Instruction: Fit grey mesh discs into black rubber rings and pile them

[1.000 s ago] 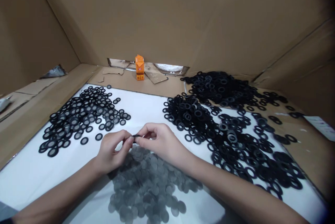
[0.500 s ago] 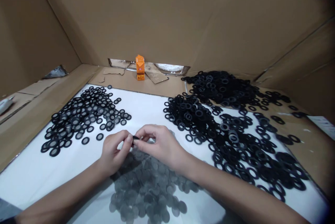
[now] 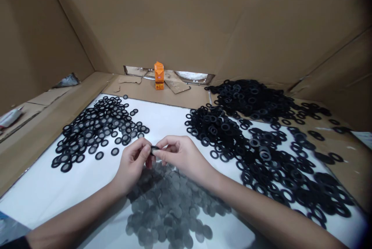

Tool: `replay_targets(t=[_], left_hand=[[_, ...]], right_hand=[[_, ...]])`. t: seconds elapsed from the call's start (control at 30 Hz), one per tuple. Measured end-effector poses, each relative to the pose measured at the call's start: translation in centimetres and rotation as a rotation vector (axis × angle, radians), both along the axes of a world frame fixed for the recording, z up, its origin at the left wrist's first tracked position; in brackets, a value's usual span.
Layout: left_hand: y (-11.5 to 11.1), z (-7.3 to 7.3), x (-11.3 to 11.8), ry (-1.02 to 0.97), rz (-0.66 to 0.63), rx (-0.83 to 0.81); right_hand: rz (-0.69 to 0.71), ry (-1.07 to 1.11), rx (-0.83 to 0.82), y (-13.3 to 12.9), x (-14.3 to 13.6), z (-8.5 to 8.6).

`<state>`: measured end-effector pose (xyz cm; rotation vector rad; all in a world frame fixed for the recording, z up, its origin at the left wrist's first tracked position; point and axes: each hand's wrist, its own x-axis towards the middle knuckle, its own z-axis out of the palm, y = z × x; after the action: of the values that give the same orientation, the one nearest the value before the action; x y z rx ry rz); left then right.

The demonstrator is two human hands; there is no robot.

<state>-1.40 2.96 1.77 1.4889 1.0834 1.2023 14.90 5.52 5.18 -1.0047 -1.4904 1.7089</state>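
Between my two hands is a black ring with a grey centre showing. My left hand pinches its left side, and my right hand pinches its right side. Both hands are just above a pile of grey mesh discs on the white board. To the left lies a heap of black rings with grey centres. A large spread of open black rings covers the right part of the board.
Another mound of black rings lies on cardboard at the back right. An orange carton stands at the back centre. Cardboard walls rise behind and at both sides. A white tube lies far left.
The ring between my hands has tilted so its grey centre shows, and my fingers have shifted around it. The whole view has moved slightly, with things now a little further right.
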Motion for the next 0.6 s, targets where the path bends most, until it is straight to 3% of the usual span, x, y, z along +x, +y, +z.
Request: replay_targets(t=[0.17,0.33,0.6], left_hand=[[0.17,-0.34,0.04,0.048,0.003,-0.074],[0.10,-0.79,-0.30,0.254,0.036,0.073],[0.27,-0.85,-0.44,0.380,0.028,0.165]], right_hand=[[-0.047,-0.116,0.073,0.28,-0.01,-1.08],[-0.052,-0.232,0.170,0.41,0.31,-0.98],[0.095,-0.129,0.019,0.96,0.47,-1.13]])
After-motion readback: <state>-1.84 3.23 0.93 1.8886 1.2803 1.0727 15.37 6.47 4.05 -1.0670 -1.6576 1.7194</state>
